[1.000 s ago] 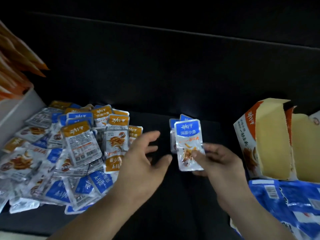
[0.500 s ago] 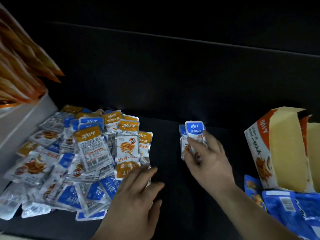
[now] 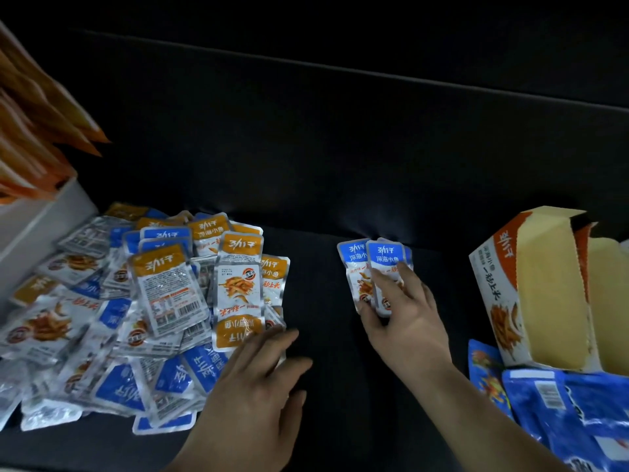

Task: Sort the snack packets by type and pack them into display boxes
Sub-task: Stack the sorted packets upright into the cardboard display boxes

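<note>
A loose pile of small snack packets [image 3: 163, 301], some with orange tops and some with blue tops, covers the dark surface at the left. My left hand [image 3: 258, 386] lies at the pile's lower right edge with straight fingers touching the packets there. In the middle, a small stack of blue-topped packets [image 3: 384, 257] rests on the surface. My right hand [image 3: 408, 321] grips this stack, fingers over its front and thumb at its lower left corner. An open orange and white display box [image 3: 503, 284] stands at the right, its yellowish inside showing.
A white box [image 3: 41, 216] holding upright orange packets [image 3: 34, 131] stands at the far left. Large blue bags [image 3: 561, 420] lie at the lower right below the display box. The dark surface [image 3: 323, 352] shows bare between the pile and the blue stack.
My right hand carried the blue packet down onto the stack and now holds the stack. My left hand dropped from mid-air to the pile's lower right edge.
</note>
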`<state>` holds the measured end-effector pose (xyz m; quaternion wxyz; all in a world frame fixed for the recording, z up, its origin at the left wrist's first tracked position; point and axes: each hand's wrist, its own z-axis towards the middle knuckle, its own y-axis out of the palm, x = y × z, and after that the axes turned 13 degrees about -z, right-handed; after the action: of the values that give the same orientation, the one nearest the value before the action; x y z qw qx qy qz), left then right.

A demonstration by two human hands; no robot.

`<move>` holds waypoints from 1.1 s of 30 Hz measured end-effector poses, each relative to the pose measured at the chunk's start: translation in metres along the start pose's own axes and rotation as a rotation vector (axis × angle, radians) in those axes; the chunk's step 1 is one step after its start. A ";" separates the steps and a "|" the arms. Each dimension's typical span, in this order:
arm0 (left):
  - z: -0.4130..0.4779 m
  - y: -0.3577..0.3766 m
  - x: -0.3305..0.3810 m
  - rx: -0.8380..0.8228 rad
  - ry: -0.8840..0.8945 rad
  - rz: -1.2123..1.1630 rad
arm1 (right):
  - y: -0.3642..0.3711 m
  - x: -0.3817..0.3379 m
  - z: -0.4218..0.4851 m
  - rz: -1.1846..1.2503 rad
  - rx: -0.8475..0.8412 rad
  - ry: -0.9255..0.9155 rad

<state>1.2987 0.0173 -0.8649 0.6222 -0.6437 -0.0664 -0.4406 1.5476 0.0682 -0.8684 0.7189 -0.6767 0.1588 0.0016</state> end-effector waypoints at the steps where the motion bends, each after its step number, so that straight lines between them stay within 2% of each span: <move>1: 0.000 0.001 0.002 0.004 0.005 -0.006 | 0.000 -0.001 -0.001 0.008 0.012 -0.009; 5: 0.000 0.003 0.005 0.034 0.039 -0.007 | 0.003 -0.003 -0.002 -0.034 0.050 -0.043; 8: 0.000 0.002 0.007 0.047 0.061 -0.009 | 0.001 -0.011 -0.006 -0.071 0.110 -0.158; 11: -0.002 -0.007 0.013 0.073 0.094 -0.033 | 0.001 -0.028 -0.018 0.118 0.160 -0.239; 14: -0.004 -0.030 0.006 0.138 0.124 -0.009 | 0.001 -0.048 -0.038 0.294 0.095 -0.291; 17: -0.004 -0.061 -0.027 0.158 -0.069 0.174 | 0.007 -0.063 -0.046 0.369 0.003 -0.403; 19: -0.001 -0.074 -0.041 0.069 -0.196 0.268 | 0.011 -0.066 -0.041 0.388 -0.058 -0.423; 21: 0.004 -0.073 -0.045 -0.053 -0.231 0.314 | 0.012 -0.067 -0.033 0.332 -0.082 -0.399; 23: 0.007 -0.067 -0.043 -0.100 -0.224 0.370 | 0.014 -0.069 -0.030 0.219 -0.050 -0.406; 25: 0.005 -0.061 -0.039 -0.087 -0.191 0.379 | 0.016 -0.071 -0.030 0.150 -0.044 -0.422; 28: -0.001 -0.051 -0.035 -0.040 -0.155 0.398 | 0.007 -0.073 -0.023 0.184 -0.032 -0.361; 30: -0.003 -0.049 -0.036 -0.010 -0.135 0.425 | -0.001 -0.069 -0.017 0.177 0.073 -0.302; 32: -0.001 -0.050 -0.036 0.004 -0.128 0.443 | -0.007 -0.061 -0.010 -0.005 0.114 -0.305; 33: 0.001 -0.051 -0.035 0.000 -0.134 0.450 | -0.009 -0.057 -0.006 -0.113 0.045 -0.309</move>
<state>1.2457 0.0452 -0.8499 0.6988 -0.6702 0.0375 -0.2471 1.4944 0.0736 -0.8468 0.7487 -0.6600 0.0082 0.0618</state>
